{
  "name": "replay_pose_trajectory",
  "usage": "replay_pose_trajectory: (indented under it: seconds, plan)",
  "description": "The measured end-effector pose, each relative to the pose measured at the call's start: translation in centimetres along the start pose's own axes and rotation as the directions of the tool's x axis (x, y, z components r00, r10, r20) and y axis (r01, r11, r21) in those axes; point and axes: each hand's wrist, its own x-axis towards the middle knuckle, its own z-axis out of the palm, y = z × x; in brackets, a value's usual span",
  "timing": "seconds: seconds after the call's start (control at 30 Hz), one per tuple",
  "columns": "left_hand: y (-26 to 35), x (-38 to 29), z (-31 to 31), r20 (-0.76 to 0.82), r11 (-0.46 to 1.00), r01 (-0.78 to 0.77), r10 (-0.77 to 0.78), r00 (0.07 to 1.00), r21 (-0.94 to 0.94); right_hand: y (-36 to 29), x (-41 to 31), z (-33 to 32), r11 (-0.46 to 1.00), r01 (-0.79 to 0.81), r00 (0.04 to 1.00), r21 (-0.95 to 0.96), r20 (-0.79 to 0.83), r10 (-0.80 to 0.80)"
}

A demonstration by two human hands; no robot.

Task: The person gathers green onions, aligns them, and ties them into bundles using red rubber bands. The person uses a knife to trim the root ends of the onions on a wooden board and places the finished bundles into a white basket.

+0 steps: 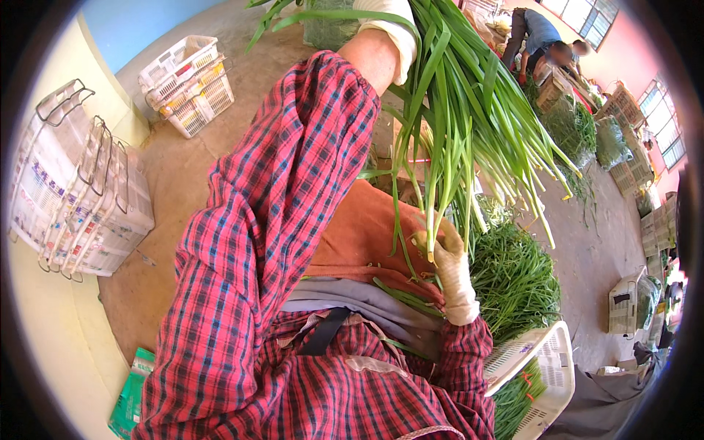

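My left hand (pixel 386 15), in a whitish work glove, is raised at the top edge. From it hangs a large bunch of garlic chives (pixel 467 93), pale stem ends fanned down and to the right; the fingers are out of sight. My right hand (pixel 455 269), in a soiled white glove, is lower, over my lap by the stem ends. One stalk crosses in front of its spread fingers, and whether they pinch any stems is unclear. An orange-brown cloth (pixel 357 231) covers my lap, with loose leaves on it.
A heap of greens (pixel 514 280) lies at my right, beside a white plastic crate (pixel 558 352) holding bundled greens. Stacked crates stand at left (pixel 82 192) and upper left (pixel 190 82). A person (pixel 536 41) bends over greens at upper right.
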Motion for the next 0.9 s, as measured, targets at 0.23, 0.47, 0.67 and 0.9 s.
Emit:
replay_pose_trajectory:
  seconds: [0.23,0.47,0.67,0.9]
  plan:
    - [-0.1,-0.1,0.5,-0.013,0.999,-0.022,0.022,1.0,0.026,-3.2,-0.1,4.7,0.856,-0.348,0.889,0.383,0.426,0.17]
    - [-0.2,-0.1,-0.8,-0.131,0.989,-0.094,0.108,0.985,0.11,-3.2,-3.6,3.3,0.885,-0.336,0.868,0.324,0.472,0.157]
    - [-0.7,-0.6,-1.9,-0.194,0.988,-0.078,0.103,0.975,0.134,-2.4,-4.4,3.2,0.862,-0.345,0.905,0.371,0.377,0.199]
    - [0.2,0.2,-1.9,-0.13,0.986,-0.144,0.155,0.979,0.088,1.3,-0.8,1.9,0.898,0.017,0.958,0.439,-0.265,0.111]
